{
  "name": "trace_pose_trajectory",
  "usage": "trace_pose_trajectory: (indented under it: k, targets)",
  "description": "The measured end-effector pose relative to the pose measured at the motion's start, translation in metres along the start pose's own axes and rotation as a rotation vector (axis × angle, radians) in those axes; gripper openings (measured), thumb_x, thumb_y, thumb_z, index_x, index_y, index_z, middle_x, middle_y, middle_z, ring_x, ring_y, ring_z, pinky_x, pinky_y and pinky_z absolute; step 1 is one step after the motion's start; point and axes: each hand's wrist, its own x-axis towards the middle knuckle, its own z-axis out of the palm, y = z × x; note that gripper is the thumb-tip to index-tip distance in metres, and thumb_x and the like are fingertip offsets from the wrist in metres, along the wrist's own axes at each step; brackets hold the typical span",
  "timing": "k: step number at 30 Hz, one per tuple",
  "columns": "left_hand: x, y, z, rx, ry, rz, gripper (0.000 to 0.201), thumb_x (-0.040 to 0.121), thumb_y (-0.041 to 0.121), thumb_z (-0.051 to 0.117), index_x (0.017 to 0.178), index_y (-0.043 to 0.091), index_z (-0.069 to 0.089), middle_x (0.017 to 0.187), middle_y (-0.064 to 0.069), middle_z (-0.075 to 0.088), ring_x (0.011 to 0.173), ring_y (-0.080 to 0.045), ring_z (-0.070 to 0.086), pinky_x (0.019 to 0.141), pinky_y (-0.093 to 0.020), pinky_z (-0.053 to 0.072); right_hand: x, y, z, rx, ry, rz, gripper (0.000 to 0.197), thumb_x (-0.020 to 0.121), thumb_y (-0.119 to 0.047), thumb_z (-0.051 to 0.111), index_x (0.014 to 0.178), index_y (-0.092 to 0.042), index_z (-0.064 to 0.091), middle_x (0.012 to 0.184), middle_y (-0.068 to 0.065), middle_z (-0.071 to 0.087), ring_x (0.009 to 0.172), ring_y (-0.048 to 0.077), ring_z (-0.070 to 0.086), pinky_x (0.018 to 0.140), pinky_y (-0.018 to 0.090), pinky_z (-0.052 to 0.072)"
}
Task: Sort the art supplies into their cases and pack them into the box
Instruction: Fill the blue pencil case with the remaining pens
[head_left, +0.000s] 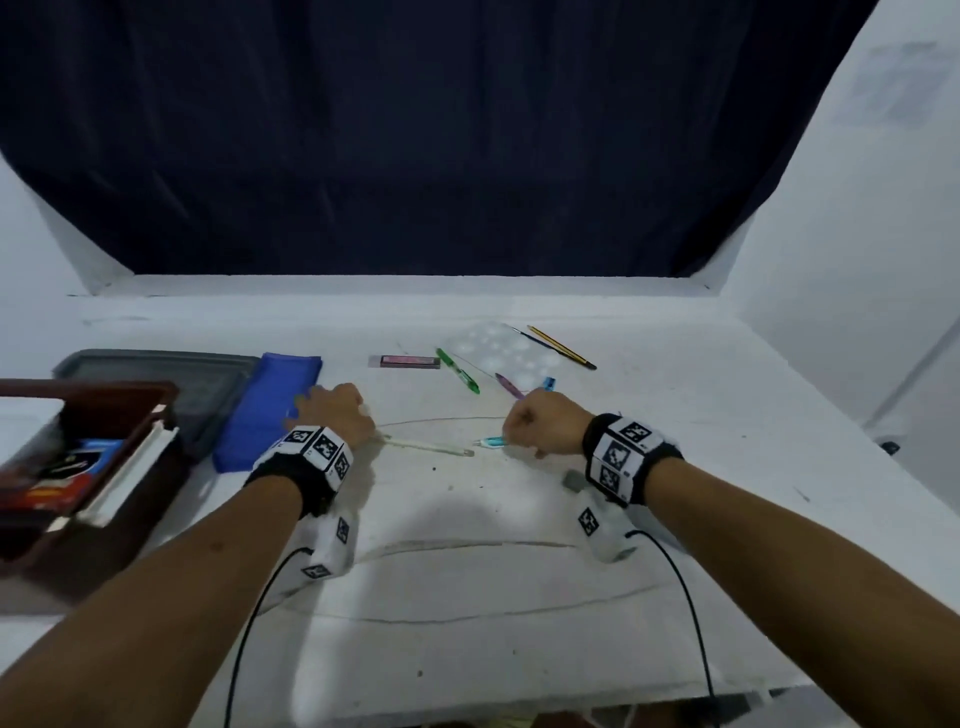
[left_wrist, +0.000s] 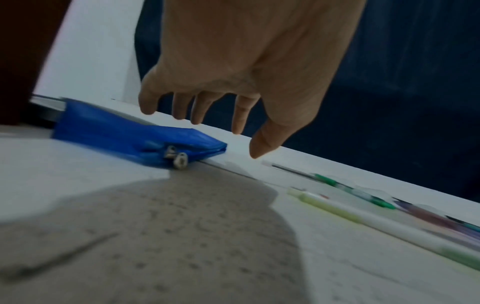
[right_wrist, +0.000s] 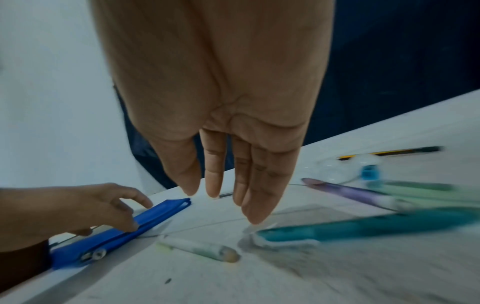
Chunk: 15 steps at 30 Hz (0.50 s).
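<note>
A blue zip pencil case (head_left: 270, 410) (left_wrist: 124, 135) lies flat on the white table, left of centre. My left hand (head_left: 332, 410) (left_wrist: 207, 131) is at its right edge with loose, spread fingers; in the right wrist view its thumb and fingertips touch the case (right_wrist: 145, 222). My right hand (head_left: 535, 423) (right_wrist: 226, 203) points straight fingers down, one fingertip touching the table at the tip of a teal pen (head_left: 491, 442) (right_wrist: 363, 228). A pale green-white pen (head_left: 426, 446) (right_wrist: 200, 247) lies between the hands. Neither hand holds anything.
A dark red box (head_left: 78, 467) with items inside sits at the left, with a grey lid (head_left: 156, 384) behind it. Farther back lie a pink flat case (head_left: 402, 361), green pen (head_left: 457, 370), purple pen (head_left: 509, 385), blue sharpener (head_left: 549, 384), clear palette (head_left: 498, 348) and yellow pencil (head_left: 561, 346).
</note>
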Motion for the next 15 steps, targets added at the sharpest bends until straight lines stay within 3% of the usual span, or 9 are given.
trace_pose_trajectory:
  k: [1, 2, 3, 4, 6, 8, 12, 15]
  targets:
    - [0.004, -0.008, 0.001, 0.020, -0.020, -0.107, 0.046, 0.093, 0.035, 0.054, 0.135, 0.021, 0.046, 0.145, -0.011, 0.039, 0.137, -0.031, 0.031, 0.111, -0.048, 0.029, 0.011, -0.011, 0.004, -0.008, -0.016, -0.037, 0.017, 0.090, -0.013, 0.061, 0.091, 0.000, 0.073, 0.090, 0.001, 0.072, 0.086, 0.016, 0.065, 0.067, 0.019, 0.056]
    - [0.005, -0.015, -0.002, 0.019, -0.041, -0.191, 0.055, 0.094, 0.036, 0.055, 0.143, 0.018, 0.037, 0.150, -0.013, 0.032, 0.141, -0.032, 0.023, 0.112, -0.051, 0.024, 0.022, -0.021, 0.009, -0.023, -0.029, -0.074, 0.015, 0.089, -0.016, 0.063, 0.087, -0.005, 0.073, 0.091, -0.001, 0.072, 0.088, 0.013, 0.064, 0.077, 0.019, 0.053]
    - [0.009, -0.023, -0.001, 0.018, -0.066, -0.211, 0.060, 0.092, 0.037, 0.058, 0.143, 0.017, 0.034, 0.149, -0.015, 0.031, 0.140, -0.035, 0.024, 0.110, -0.054, 0.026, 0.031, -0.033, 0.012, -0.068, -0.044, -0.112, 0.013, 0.088, -0.020, 0.064, 0.084, -0.012, 0.073, 0.091, -0.006, 0.072, 0.089, 0.010, 0.064, 0.089, 0.022, 0.048]
    - [0.013, -0.032, 0.001, 0.009, -0.088, -0.190, 0.059, 0.089, 0.036, 0.061, 0.138, 0.015, 0.037, 0.144, -0.016, 0.037, 0.134, -0.037, 0.033, 0.106, -0.053, 0.034, 0.040, -0.043, 0.016, -0.120, -0.062, -0.141, 0.011, 0.089, -0.024, 0.065, 0.086, -0.017, 0.073, 0.093, -0.008, 0.071, 0.093, 0.009, 0.064, 0.092, 0.024, 0.043]
    - [0.012, -0.047, 0.002, -0.018, -0.092, -0.151, 0.041, 0.083, 0.033, 0.063, 0.115, 0.013, 0.048, 0.119, -0.012, 0.054, 0.113, -0.034, 0.052, 0.091, -0.045, 0.047, 0.054, -0.062, 0.021, -0.213, -0.118, -0.182, 0.016, 0.092, -0.026, 0.063, 0.101, -0.016, 0.071, 0.106, -0.005, 0.068, 0.104, 0.012, 0.061, 0.080, 0.021, 0.039]
    - [0.011, -0.056, 0.007, 0.012, -0.048, -0.138, 0.031, 0.083, 0.033, 0.060, 0.105, 0.013, 0.053, 0.109, -0.010, 0.058, 0.103, -0.032, 0.057, 0.088, -0.042, 0.050, 0.069, -0.074, 0.029, -0.265, -0.152, -0.224, 0.024, 0.092, -0.028, 0.063, 0.111, -0.014, 0.069, 0.114, 0.000, 0.065, 0.108, 0.017, 0.059, 0.082, 0.025, 0.043]
    - [0.011, -0.064, 0.006, -0.008, -0.007, -0.067, 0.028, 0.083, 0.031, 0.061, 0.102, 0.011, 0.060, 0.107, -0.011, 0.063, 0.099, -0.032, 0.060, 0.083, -0.036, 0.052, 0.089, -0.083, 0.048, -0.380, -0.240, -0.277, 0.034, 0.087, -0.033, 0.069, 0.114, -0.014, 0.065, 0.102, -0.003, 0.056, 0.094, 0.016, 0.055, 0.080, 0.026, 0.044]
    - [0.013, -0.068, 0.003, -0.059, -0.048, -0.089, 0.025, 0.084, 0.028, 0.062, 0.103, 0.011, 0.061, 0.103, -0.010, 0.061, 0.097, -0.032, 0.060, 0.077, -0.032, 0.049, 0.094, -0.082, 0.058, -0.490, -0.269, -0.279, 0.034, 0.083, -0.025, 0.074, 0.113, -0.014, 0.064, 0.102, 0.000, 0.057, 0.087, 0.018, 0.055, 0.071, 0.026, 0.045]
